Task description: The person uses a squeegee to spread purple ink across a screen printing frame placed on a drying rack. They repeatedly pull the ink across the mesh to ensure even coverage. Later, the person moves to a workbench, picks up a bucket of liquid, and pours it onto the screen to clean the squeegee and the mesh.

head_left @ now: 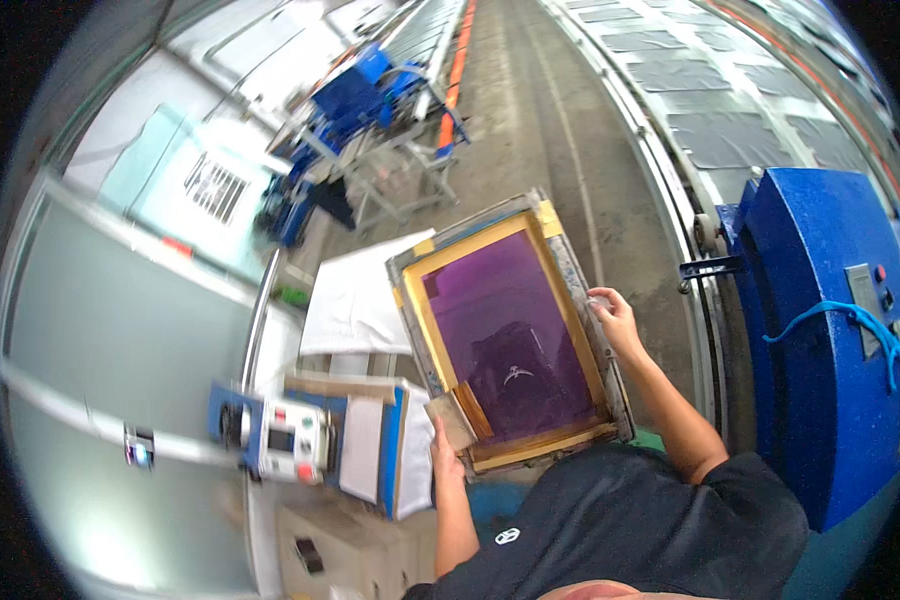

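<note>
A screen printing frame (pixel 510 330) with a purple coated mesh and yellow-brown taped borders is tilted up in front of my chest. My left hand (pixel 446 455) is closed at its lower left side. Right by that thumb, a flat wooden piece (pixel 451 420) with a brown strip, squeegee-like, lies over the frame's corner; whether the hand grips it too I cannot tell. My right hand (pixel 616 320) has its fingers bent around the frame's right edge, partly hidden. A small light mark shows low on the glossy mesh.
On the right stands a blue machine housing (pixel 820 330) with a light-blue cord, beside a long print table (pixel 725 140) bearing grey sheets. A white control box (pixel 290 440), white sheets (pixel 360 295) and a glass partition (pixel 120 350) are left. Blue equipment (pixel 355 95) stands farther ahead.
</note>
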`<state>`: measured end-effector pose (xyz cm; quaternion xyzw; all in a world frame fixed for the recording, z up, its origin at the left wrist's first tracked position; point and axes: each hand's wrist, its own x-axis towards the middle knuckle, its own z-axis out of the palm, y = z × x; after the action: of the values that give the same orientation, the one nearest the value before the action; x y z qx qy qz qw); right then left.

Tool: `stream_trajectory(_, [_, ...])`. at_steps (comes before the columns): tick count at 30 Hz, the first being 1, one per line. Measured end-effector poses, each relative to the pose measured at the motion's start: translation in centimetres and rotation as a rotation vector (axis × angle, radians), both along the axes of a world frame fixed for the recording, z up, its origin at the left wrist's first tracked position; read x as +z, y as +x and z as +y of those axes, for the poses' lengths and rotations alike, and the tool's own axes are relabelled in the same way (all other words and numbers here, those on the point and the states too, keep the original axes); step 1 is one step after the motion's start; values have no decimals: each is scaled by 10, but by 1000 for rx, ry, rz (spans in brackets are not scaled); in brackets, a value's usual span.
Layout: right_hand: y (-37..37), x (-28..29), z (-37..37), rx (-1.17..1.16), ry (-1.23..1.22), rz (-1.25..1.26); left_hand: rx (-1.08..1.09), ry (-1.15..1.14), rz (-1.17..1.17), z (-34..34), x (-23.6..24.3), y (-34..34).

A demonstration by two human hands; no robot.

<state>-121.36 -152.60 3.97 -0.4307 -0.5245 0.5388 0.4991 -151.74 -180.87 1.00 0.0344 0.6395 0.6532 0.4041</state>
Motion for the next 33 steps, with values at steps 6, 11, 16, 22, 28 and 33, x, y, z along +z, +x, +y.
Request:
stream_trajectory(6, [-24, 21, 131, -6, -66, -163, -80, 49, 60, 136, -5, -39])
stream_trajectory(11, [-33, 18, 244, -63, -94, -149, -196, 84, 25, 291, -33, -85])
stream_trajectory(16, [-28, 24, 368, -338, -55, -216, -280, 118, 103, 506, -26, -119])
stream_trajectory(22, [46, 15, 412, -774, -85, -68, -769, 129, 122, 718, 19, -61])
stream_trajectory(28, [129, 2, 427, -1255, -109, 1, -1204, 238, 19, 904, 38, 64])
stream_trajectory(33, [238, 4, 449, -1480, -78, 42, -1555, 269, -52, 1028, 50, 223])
